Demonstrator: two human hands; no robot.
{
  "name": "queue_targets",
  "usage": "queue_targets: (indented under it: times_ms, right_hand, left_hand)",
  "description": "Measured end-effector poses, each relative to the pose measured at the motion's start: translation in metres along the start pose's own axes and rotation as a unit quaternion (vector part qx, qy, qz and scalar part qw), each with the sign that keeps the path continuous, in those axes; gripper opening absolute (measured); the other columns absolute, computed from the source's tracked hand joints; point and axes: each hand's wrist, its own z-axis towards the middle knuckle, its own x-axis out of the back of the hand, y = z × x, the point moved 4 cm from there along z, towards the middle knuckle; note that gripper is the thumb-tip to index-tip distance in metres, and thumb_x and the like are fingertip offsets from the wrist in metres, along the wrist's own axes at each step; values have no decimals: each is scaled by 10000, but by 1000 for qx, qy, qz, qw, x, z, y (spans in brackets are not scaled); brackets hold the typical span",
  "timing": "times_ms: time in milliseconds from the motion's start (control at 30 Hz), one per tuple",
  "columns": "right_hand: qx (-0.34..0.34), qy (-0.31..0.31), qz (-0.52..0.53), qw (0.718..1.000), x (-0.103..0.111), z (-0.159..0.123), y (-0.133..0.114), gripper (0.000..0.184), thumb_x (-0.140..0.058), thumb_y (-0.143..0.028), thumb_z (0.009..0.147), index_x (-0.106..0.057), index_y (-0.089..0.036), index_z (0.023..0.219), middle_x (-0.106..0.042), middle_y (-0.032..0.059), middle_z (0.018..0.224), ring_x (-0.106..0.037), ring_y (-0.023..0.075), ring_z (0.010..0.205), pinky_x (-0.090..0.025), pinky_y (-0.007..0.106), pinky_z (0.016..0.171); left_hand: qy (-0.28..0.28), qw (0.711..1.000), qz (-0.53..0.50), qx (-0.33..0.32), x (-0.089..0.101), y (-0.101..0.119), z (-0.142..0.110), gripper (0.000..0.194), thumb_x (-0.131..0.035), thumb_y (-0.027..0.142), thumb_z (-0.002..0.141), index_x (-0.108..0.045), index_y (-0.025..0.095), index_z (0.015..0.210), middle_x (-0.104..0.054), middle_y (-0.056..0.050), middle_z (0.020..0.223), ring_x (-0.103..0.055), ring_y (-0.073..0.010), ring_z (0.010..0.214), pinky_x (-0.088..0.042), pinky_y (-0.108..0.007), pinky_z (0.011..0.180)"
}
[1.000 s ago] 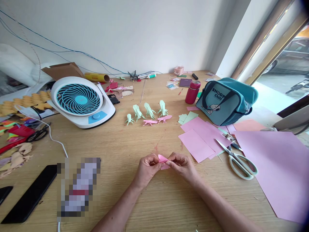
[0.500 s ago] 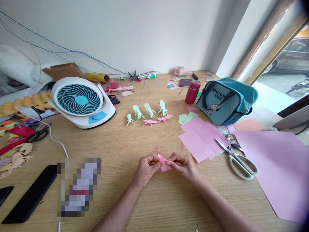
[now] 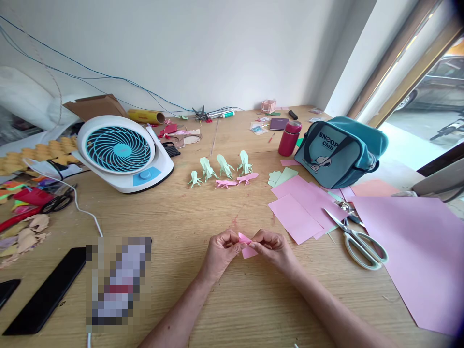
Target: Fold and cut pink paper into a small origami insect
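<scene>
A small folded piece of pink paper [image 3: 249, 252] is pinched between my two hands over the near middle of the table. My left hand [image 3: 222, 249] grips its left side between thumb and fingers. On the opposite side, my right hand [image 3: 273, 246] holds it the same way, the thumbs almost meeting. Part of the paper is hidden behind the fingertips. Beyond the hands stand several pale green origami insects [image 3: 225, 166], with two pink origami insects [image 3: 247, 179] in front of them.
Pink sheets [image 3: 295, 217], scissors [image 3: 364, 249] and a large pink sheet [image 3: 416, 256] lie to the right. Behind them stand a teal bag [image 3: 337, 154] and a red flask [image 3: 289, 138]. A white fan [image 3: 123, 152] and a black flat object [image 3: 47, 290] are on the left.
</scene>
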Motion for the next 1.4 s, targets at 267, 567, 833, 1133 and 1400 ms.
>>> queue_targets:
  times_ms: [267, 567, 833, 1133, 1400]
  right_hand:
    - [-7, -1, -12, 1000, -2, 0, 0, 320, -708, -481, 823, -704, -172, 742, -625, 13, 684, -551, 142, 630, -416, 257, 576]
    - [-7, 2, -7, 1000, -2, 0, -1, 312, -721, -454, 817, -686, -167, 701, -587, 0, 642, -509, 125, 585, -381, 246, 540]
    - [-12, -6, -9, 1000, -3, 1, 0, 330, -728, -470, 806, -688, -165, 686, -580, -2, 629, -496, 124, 578, -362, 248, 541]
    - [-2, -1, -35, 999, -4, 0, -3, 331, -713, -455, 826, -691, -155, 688, -578, 2, 635, -500, 119, 578, -363, 239, 533]
    - [-9, -9, -26, 1000, -4, 0, -3, 326, -723, -463, 817, -714, -151, 724, -596, 13, 655, -498, 123, 589, -358, 245, 543]
  left_hand:
    - [17, 1000, 10, -3, 1, -1, 0, 378, -819, 389, 692, -563, 143, 563, -488, 42, 561, -450, -80, 519, -359, -199, 512]
    - [3, 1000, -10, 8, 0, -5, 0, 324, -818, 403, 694, -662, 123, 644, -556, 14, 633, -492, -86, 536, -401, -206, 519]
    - [-3, 999, -22, 29, 0, -4, 0, 376, -831, 410, 676, -600, 127, 589, -536, 28, 598, -487, -78, 521, -396, -194, 508]
    - [6, 1000, -9, 17, -1, -2, 0, 318, -821, 399, 694, -677, 122, 638, -587, 8, 637, -494, -80, 534, -401, -195, 514]
    - [3, 1000, -12, 11, 2, 1, 1, 332, -823, 375, 693, -630, 128, 584, -544, 26, 606, -474, -68, 515, -381, -181, 496]
